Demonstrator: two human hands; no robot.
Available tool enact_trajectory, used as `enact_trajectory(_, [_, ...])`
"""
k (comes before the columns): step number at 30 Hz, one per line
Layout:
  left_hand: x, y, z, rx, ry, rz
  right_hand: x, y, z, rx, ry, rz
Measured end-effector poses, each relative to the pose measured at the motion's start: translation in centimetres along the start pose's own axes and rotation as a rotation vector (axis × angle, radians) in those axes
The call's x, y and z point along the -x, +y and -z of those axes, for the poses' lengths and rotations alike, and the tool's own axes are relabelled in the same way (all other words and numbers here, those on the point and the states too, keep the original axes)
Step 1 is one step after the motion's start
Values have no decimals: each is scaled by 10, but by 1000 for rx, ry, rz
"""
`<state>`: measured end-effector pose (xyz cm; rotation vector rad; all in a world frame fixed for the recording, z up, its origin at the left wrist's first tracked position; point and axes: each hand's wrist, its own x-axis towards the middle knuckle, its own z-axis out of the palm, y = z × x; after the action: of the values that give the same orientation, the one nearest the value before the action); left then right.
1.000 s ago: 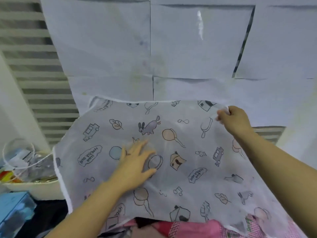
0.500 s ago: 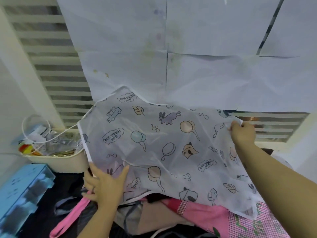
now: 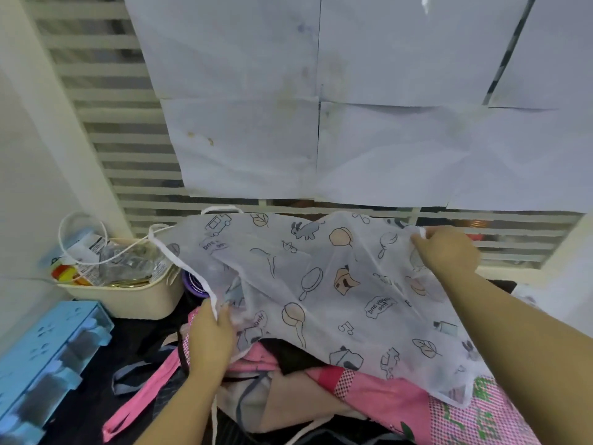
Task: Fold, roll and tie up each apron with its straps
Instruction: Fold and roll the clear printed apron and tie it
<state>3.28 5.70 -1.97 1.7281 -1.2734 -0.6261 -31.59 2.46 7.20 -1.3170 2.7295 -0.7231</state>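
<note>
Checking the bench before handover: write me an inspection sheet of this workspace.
Surface: dark tabletop, mostly covered by fabric.
Job's things: sheer printed apron held up over a pile of aprons; a pink strap lies to the left.
Clutter: cream basket of packets; blue drawer organiser at the left.
Hands: left hand pinches the apron's white-bound edge; right hand grips its far corner.
Cables: thin white cord looped over the basket; cable or strap, cannot tell.
Surroundings: slatted window, white paper sheets over it.
</note>
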Motion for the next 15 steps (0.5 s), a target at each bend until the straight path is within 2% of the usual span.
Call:
enact_trajectory(2, [-13, 26, 5, 25, 38, -103, -2, -9, 13, -122, -110, 0])
enact_trajectory(3, [-20, 38, 6, 48, 48, -139, -4, -16, 20, -279, -143, -34])
enact_trajectory(6, [-46, 86, 14, 174, 22, -212, -3, -43, 48, -1048, -264, -247])
enact_trajectory(8, [-63, 123, 23, 275, -56, -169, -1, -56, 66, -1336, -267, -266])
enact_trajectory(10, [-81, 161, 36, 505, -258, -36, 5, -66, 89, -1388, -185, -160])
enact_trajectory(12, [-93, 193, 47, 702, -499, 87, 10, -72, 111, -1334, -47, -63])
enact_trajectory(14, [-92, 219, 58, 590, -632, -21, 11, -71, 132, -1280, 75, -45])
enact_trajectory(15, [-91, 231, 64, 520, -631, -111, 11, -69, 145, -1294, 123, -56])
